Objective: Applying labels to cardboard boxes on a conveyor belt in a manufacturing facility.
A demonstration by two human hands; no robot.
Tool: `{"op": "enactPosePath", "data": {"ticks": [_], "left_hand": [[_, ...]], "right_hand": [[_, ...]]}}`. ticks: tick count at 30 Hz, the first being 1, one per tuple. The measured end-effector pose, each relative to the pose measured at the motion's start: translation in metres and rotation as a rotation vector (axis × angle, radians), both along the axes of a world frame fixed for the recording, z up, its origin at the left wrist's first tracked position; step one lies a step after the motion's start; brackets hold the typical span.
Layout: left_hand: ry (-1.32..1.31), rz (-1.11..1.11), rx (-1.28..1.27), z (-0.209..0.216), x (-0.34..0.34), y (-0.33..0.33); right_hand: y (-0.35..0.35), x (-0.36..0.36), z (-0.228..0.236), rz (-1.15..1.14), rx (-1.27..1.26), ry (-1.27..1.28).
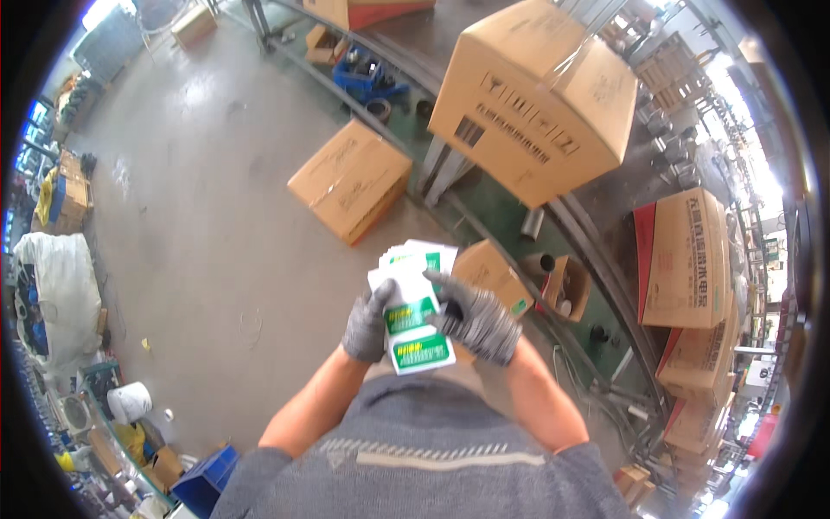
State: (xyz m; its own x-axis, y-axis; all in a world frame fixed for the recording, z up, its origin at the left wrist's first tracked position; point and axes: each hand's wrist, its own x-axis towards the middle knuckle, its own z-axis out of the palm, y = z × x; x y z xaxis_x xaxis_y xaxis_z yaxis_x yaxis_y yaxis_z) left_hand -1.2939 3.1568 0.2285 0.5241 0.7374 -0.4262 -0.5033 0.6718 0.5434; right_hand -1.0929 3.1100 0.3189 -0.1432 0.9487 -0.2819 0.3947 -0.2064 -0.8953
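Observation:
A bunch of white and green printed label sheets (421, 353) is held in front of my chest, several of them fanned over one another. My left hand (367, 325), in a grey knit glove, grips their left edge, thumb lying on top. From the right, my right hand (478, 322), gloved alike with darker fingertips, is closed on the sheets' right side. Its forefinger lies across the upper sheets, and its other fingers are partly hidden. Just beyond the sheets, a taped brown carton (353, 180) sits on the floor. Another carton (493, 275) is partly covered by my right hand.
A large carton (536, 104) rests on a metal rail frame (588, 242) at the right. Stacked cartons (687, 259) stand farther right. A blue crate (361, 73) holds parts beyond the frame. At the left are a white-covered bundle (65, 285) and a white bucket (130, 402).

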Motion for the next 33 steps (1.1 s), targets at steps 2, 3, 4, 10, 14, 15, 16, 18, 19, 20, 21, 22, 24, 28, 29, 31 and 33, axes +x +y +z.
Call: {"op": "enactPosePath", "data": {"ticks": [2,3,4,10,14,15,16,18,19,20,21,22,24,28,29,31,33], "left_hand": [[-0.016,-0.024,-0.032,0.004,-0.017,0.011],[0.036,0.004,-0.034,0.01,-0.018,0.02],[0.089,0.033,-0.035,0.013,-0.021,0.025],[0.002,0.001,-0.017,0.016,-0.042,0.047],[0.116,-0.117,0.151,0.015,-0.056,0.07],[0.167,-0.18,0.22,0.016,-0.059,0.078],[0.187,-0.203,0.239,0.019,-0.061,0.085],[0.232,-0.229,0.252,0.028,-0.061,0.1],[0.266,-0.259,0.264,0.031,-0.06,0.109],[0.283,-0.254,0.276,0.032,-0.058,0.118],[0.303,-0.27,0.297,0.035,-0.055,0.127],[0.323,-0.288,0.318,0.037,-0.052,0.136],[0.336,-0.261,0.326,0.045,-0.043,0.151],[0.339,-0.276,0.323,0.055,-0.026,0.183],[0.346,-0.281,0.328,0.056,-0.019,0.192],[0.283,-0.238,0.257,0.061,-0.006,0.204],[0.289,-0.254,0.242,0.057,-0.001,0.217]], "right_hand": [[0.011,-0.012,0.016,0.042,-0.023,0.078],[0.019,-0.016,0.02,0.04,-0.058,0.154],[0.027,-0.019,0.023,0.097,-0.021,0.025],[0.053,-0.037,0.024,0.014,-0.038,-0.044],[0.079,-0.039,0.036,0.061,-0.058,-0.135],[0.085,-0.037,0.034,0.065,-0.057,-0.126],[0.091,-0.034,0.031,0.066,-0.057,-0.078],[0.105,-0.029,0.027,0.074,-0.043,-0.017],[0.111,-0.026,0.025,0.069,0.02,-0.014],[0.118,-0.023,0.024,0.062,0.085,-0.01],[0.125,-0.019,0.02,0.067,0.104,0.004],[0.132,-0.014,0.016,0.071,0.166,0.024],[0.147,-0.006,0.014,0.078,0.281,-0.002],[0.176,0.012,0.009,0.074,0.342,0.067],[0.184,0.016,0.005,0.062,0.411,0.116],[0.193,0.023,0.001,0.038,0.473,0.166],[0.205,0.029,-0.002,-0.003,0.507,0.147]]}}
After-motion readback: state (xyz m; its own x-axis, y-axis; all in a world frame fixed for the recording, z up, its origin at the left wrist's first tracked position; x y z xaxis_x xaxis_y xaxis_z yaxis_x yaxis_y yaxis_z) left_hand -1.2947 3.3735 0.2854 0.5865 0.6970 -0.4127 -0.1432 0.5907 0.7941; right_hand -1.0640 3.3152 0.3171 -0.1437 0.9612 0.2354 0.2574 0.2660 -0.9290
